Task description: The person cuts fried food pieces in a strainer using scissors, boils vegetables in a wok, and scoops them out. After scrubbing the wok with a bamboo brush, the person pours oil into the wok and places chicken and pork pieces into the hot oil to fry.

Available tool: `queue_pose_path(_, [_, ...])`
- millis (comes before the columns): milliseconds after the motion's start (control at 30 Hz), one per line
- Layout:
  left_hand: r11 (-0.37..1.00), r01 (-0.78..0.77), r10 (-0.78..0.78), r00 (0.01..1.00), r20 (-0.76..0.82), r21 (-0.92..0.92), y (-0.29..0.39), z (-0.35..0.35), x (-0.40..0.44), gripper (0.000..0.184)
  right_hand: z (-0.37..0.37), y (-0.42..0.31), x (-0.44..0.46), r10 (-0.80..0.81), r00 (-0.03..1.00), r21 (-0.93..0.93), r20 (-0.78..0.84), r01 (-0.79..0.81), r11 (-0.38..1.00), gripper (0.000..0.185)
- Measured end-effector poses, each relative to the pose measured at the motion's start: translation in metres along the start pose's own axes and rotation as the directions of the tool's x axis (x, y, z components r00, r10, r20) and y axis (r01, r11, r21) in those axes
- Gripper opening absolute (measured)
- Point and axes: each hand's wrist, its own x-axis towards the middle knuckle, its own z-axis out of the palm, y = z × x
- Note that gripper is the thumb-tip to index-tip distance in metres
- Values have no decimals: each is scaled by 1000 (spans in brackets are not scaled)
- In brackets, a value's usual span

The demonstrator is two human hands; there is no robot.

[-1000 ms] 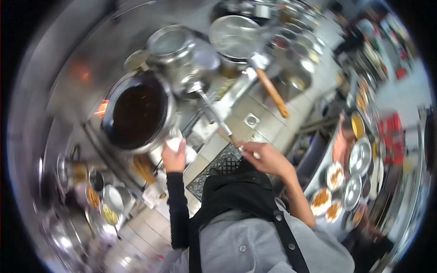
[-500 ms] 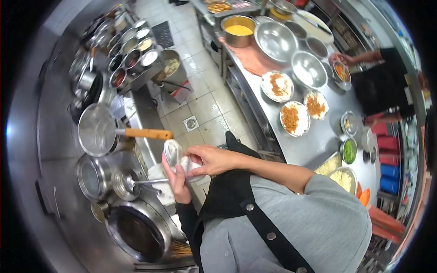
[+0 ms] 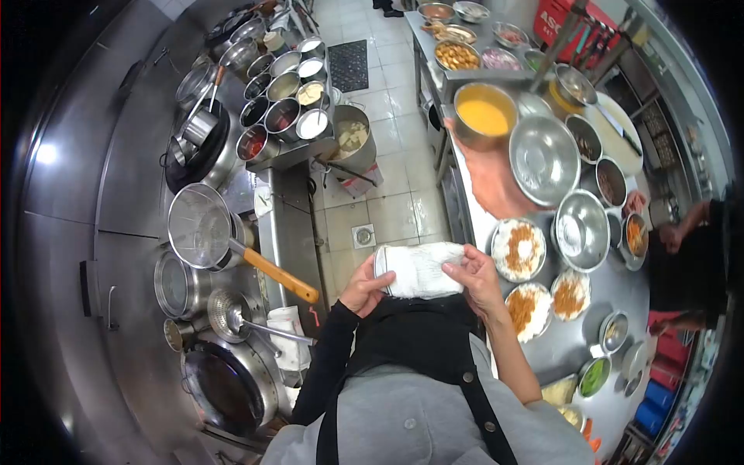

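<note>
Between my two hands, in front of the black apron, is a folded white cloth (image 3: 422, 270). My left hand (image 3: 364, 287) grips its left end, thumb on top. Its right end is pinched by my right hand (image 3: 479, 285), fingers behind and thumb in front. To the left, a wire strainer (image 3: 200, 225) with a wooden handle rests over a pot, and a perforated ladle (image 3: 230, 316) lies below it. A wok of dark liquid (image 3: 225, 387) sits at the lower left. Plates of white and orange-brown food (image 3: 518, 249) stand right of my right hand.
Metal bowls (image 3: 545, 160) and a pot of yellow liquid (image 3: 482, 116) stand on the right-hand counter. Beyond it is a person's arm (image 3: 690, 225) in dark clothing. Seasoning pots (image 3: 283, 116) line the back left. A floor drain (image 3: 363, 236) lies in the aisle.
The view has swung toward the aisle and right-hand counter. My right hand has left the ladle's handle and taken hold of the cloth, which both hands now hold spread flatter and wider.
</note>
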Motion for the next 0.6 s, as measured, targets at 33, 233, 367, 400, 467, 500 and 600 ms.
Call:
queue_pose_path(33, [996,-19,21,1000,-13,88,2,3,12,51,-1,-4,10,22,1000,53,17,-23,998,25])
queue_pose_path(233, [896,-204,324,907,-269,394,16,-22,81,40,17,-3,89,91,979,-175,180,-59,983,31])
queue_pose_path(367, [916,-166,292,900,-324,364,42,-75,114,41,45,7,161,164,962,-150,219,-133,980,28])
queue_pose_path(400, [971,-190,227,928,-297,148,59,-72,117,41,52,12,181,190,957,-94,221,-174,980,31])
queue_pose_path(467, [977,-165,138,973,-186,-134,97,-65,118,41,70,14,217,244,937,-108,248,-224,969,36])
queue_pose_path(500, [990,-122,108,979,-172,-72,104,-75,127,42,80,12,234,283,919,-182,274,-239,954,38])
queue_pose_path(600, [998,11,2,984,-179,68,149,-87,151,37,111,1,286,412,694,-215,591,-357,909,62])
